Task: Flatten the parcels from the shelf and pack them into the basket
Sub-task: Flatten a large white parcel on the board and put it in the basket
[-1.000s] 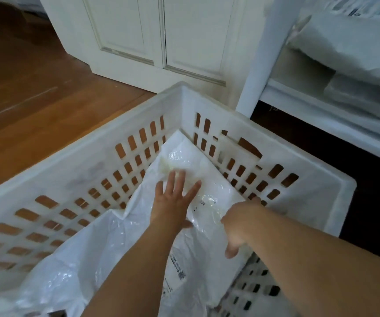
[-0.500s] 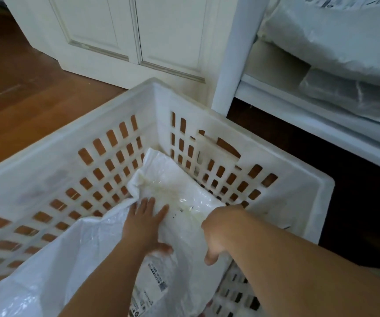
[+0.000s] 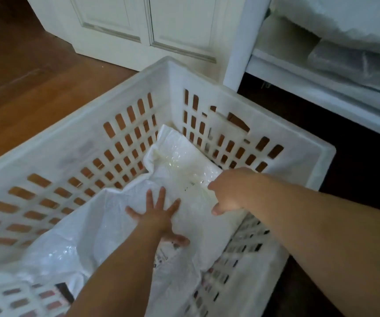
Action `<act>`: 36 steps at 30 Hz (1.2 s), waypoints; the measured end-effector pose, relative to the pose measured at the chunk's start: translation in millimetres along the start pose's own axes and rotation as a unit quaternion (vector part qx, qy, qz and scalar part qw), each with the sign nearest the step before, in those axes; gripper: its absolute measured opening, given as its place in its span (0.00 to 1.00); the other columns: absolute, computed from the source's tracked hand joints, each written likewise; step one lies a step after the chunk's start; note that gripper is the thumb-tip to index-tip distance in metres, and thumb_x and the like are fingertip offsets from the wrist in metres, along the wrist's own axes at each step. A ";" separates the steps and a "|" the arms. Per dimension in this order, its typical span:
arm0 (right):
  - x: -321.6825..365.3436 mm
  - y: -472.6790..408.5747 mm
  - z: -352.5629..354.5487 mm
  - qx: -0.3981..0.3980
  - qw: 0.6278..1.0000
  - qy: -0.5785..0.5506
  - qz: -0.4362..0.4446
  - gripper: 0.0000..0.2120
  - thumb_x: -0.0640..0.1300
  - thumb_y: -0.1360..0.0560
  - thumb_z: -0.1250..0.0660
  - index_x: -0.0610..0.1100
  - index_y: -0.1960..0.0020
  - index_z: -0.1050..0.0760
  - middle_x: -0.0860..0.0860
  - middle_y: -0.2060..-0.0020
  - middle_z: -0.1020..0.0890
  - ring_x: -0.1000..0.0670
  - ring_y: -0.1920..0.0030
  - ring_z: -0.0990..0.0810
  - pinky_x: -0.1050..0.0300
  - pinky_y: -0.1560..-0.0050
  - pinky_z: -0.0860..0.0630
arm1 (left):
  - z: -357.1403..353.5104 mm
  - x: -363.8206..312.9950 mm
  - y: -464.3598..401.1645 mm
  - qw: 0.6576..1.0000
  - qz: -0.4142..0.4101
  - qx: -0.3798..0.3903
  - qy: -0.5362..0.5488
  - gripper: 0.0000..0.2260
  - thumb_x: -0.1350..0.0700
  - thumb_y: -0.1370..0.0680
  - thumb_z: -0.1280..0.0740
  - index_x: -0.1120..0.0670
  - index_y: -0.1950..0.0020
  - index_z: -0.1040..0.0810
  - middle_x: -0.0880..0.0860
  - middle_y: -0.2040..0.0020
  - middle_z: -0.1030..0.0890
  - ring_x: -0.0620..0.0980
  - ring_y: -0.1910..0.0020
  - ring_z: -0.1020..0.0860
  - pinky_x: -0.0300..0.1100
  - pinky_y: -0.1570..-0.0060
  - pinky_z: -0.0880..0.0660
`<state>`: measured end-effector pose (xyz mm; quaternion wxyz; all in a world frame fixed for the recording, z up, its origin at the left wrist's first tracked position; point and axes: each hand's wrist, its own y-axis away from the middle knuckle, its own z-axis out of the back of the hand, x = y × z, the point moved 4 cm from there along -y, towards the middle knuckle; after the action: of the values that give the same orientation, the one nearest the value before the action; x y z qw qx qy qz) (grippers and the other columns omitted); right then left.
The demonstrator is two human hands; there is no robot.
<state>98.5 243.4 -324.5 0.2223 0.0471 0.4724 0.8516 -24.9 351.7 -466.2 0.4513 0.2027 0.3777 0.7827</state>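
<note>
Inside basket [image 3: 168, 72] — hands (2) flatten parcel [image 3: 184, 161].

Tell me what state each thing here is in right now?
White plastic slotted basket: upright, holding parcels.
White plastic parcel bag: lying inside the basket, crinkled, being pressed.
Left hand: fingers spread, flat on the bag.
Right hand: curled at the bag's edge; grip unclear.
White shelf: more wrapped parcels on it.
White panelled doors: closed.

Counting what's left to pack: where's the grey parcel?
Head view, upper right: the grey parcel lies on the white shelf, beneath a larger white parcel.
</note>
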 end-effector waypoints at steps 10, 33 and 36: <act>-27.7 140.9 15.5 -0.171 0.985 -0.017 -0.026 0.22 0.57 0.20 0.41 0.46 0.32 0.31 0.48 0.41 0.24 0.48 0.45 0.26 0.51 0.47 0.31 | 153.6 -59.0 126.0 0.986 -0.086 -0.142 0.013 0.33 0.43 0.23 0.33 0.54 0.24 0.39 0.55 0.26 0.32 0.55 0.28 0.34 0.46 0.31 0.36; -239.9 501.3 -212.1 -0.354 0.789 0.018 -0.501 0.09 0.41 0.23 0.38 0.44 0.57 0.20 0.39 0.22 0.51 0.34 0.24 0.58 0.33 0.28 0.65 | 206.3 -377.1 398.9 0.846 -0.424 -0.316 0.065 0.18 0.45 0.24 0.32 0.51 0.37 0.22 0.47 0.41 0.20 0.45 0.44 0.23 0.35 0.47 0.32; -266.1 504.9 -221.4 -0.246 0.811 0.004 -0.531 0.19 0.43 0.19 0.48 0.45 0.32 0.28 0.43 0.22 0.55 0.35 0.24 0.60 0.33 0.28 0.65 | 203.4 -389.8 398.3 0.854 -0.406 -0.217 0.241 0.14 0.47 0.24 0.30 0.52 0.42 0.19 0.49 0.47 0.17 0.45 0.49 0.20 0.41 0.45 0.24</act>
<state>104.2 -272.4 5.2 0.6419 -0.2711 0.1996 0.6890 87.5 -22.6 -19.9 0.6564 -0.2671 0.3436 0.6163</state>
